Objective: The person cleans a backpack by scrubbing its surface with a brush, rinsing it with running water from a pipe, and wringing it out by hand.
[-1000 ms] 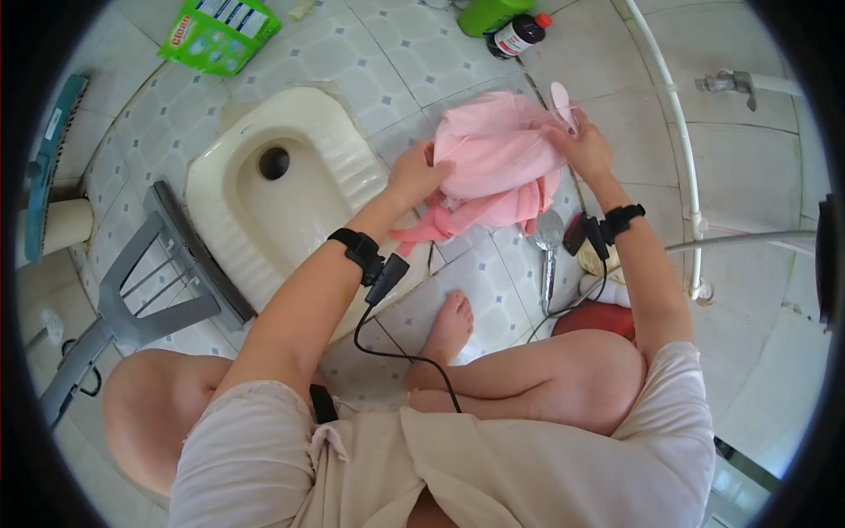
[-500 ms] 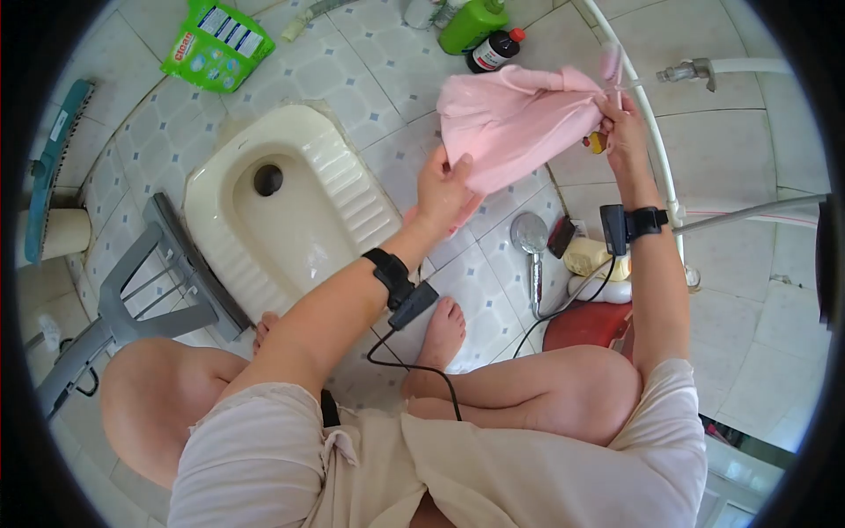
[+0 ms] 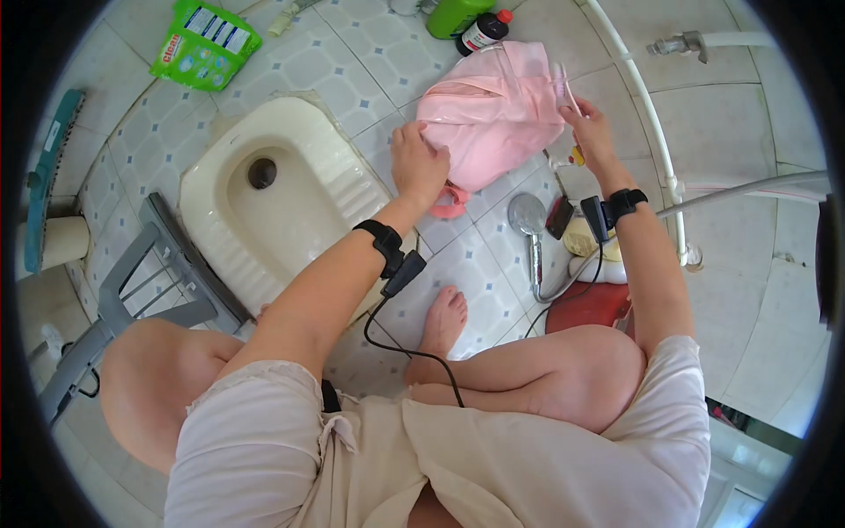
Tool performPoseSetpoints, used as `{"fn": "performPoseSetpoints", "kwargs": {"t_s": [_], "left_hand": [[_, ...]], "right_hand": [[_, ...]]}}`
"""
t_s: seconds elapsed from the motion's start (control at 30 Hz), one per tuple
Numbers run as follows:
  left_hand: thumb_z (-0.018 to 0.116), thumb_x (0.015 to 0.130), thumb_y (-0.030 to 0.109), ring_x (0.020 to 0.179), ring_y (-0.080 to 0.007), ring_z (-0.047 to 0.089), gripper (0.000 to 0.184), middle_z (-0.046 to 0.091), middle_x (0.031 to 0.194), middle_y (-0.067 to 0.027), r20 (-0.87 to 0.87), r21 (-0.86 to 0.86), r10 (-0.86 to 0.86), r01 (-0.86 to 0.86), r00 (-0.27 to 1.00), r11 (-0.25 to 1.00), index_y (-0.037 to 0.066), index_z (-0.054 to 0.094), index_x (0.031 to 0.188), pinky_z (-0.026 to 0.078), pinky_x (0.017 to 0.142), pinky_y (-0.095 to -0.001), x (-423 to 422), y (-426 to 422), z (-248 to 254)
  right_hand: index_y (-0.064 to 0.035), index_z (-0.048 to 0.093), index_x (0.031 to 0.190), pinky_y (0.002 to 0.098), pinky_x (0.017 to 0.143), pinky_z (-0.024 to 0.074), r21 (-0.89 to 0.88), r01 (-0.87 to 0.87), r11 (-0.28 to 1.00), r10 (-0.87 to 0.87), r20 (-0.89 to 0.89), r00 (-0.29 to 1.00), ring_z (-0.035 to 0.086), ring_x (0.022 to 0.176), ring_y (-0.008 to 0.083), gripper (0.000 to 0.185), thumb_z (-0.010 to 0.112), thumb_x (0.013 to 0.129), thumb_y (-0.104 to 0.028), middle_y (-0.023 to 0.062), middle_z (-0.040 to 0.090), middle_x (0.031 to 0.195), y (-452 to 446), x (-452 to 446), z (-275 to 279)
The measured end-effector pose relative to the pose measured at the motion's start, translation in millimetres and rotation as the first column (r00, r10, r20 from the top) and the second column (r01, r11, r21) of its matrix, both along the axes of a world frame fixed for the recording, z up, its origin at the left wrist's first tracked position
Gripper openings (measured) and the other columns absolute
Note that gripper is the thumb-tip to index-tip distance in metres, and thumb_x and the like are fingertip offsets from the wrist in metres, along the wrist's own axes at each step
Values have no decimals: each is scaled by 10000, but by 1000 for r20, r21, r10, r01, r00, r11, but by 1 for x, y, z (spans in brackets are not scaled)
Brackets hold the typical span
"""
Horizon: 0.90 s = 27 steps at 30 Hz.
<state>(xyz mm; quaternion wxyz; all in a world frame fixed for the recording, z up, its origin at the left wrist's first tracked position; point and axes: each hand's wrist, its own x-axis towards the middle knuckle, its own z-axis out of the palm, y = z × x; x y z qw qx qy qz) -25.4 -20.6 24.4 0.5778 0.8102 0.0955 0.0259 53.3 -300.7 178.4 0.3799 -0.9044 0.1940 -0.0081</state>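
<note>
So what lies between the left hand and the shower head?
Between the left hand and the shower head lie the lower part of the pink cloth and bare floor tiles, in the head view.

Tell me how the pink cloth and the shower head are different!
The pink cloth is pink, but the shower head is shiny silver.
The pink cloth is floppy and wrinkly, while the shower head is round with a straight handle.
The left hand touches the pink cloth; no hand touches the shower head.
</note>
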Motion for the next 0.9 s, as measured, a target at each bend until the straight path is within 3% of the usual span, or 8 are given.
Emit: {"fn": "performPoseSetpoints", "kwargs": {"t_s": [0.1,0.17,0.3,0.37,0.5,0.6,0.7,0.9], "left_hand": [[779,794,174,1215,-382,539,691,532,1336,-156,97,170,-30,13,995,985,66,483,1409,475,1054,-438,13,0,9],[796,775,145,1237,-389,524,592,536,1327,-172,91,267,-153,123,984,956,100,571,1321,477,1026,-459,20,-3,-3],[812,733,121,1216,-401,531,531,545,1285,-154,18,146,-292,286,956,947,147,627,1230,488,1009,-460,27,8,-1],[820,695,103,1172,-390,550,460,541,1233,-141,15,303,-383,361,923,882,148,648,1120,505,972,-440,28,9,-13],[812,689,112,1133,-371,563,449,536,1180,-130,3,242,-368,357,930,902,153,624,1095,504,956,-427,20,18,-32],[829,687,163,1129,-354,566,515,541,1210,-136,-58,184,-287,293,956,938,150,616,1155,503,951,-423,16,17,-5],[853,702,252,1233,-343,545,658,539,1340,-154,347,459,-159,-20,924,888,127,592,1293,503,972,-424,24,12,26],[795,811,411,1221,-362,614,704,634,1321,-200,1,214,-503,492,864,844,96,578,1402,502,998,-420,62,-3,56]], "right_hand": [[-44,693,1294,314,707,519,-59,-94,994,96,24,995,659,818,152,514,782,870,-320,45,730,1015,2,26,-20],[-51,701,1285,390,847,547,-592,-79,802,110,16,994,716,1005,260,622,801,812,-442,130,744,1153,3,41,-41],[-77,692,1289,427,907,544,-559,-163,813,161,-54,986,723,1062,320,690,802,766,-514,173,751,1159,-14,62,-84],[-42,666,1282,415,826,560,-434,-233,870,81,-340,937,736,925,278,684,809,778,-482,126,772,997,4,62,-59],[13,665,1157,358,647,543,-286,-255,924,182,-257,949,679,691,196,521,800,838,-376,66,715,789,7,57,-41],[7,666,1024,270,501,442,329,-170,929,213,-100,972,547,545,104,299,768,898,-244,5,613,697,17,46,-6],[-37,655,979,225,458,378,386,-114,915,122,5,993,488,494,70,151,732,931,-158,-24,572,675,14,48,8],[-29,687,1069,224,480,390,497,-188,847,222,-10,975,509,550,53,194,703,966,-192,-30,590,702,58,23,54]]}}
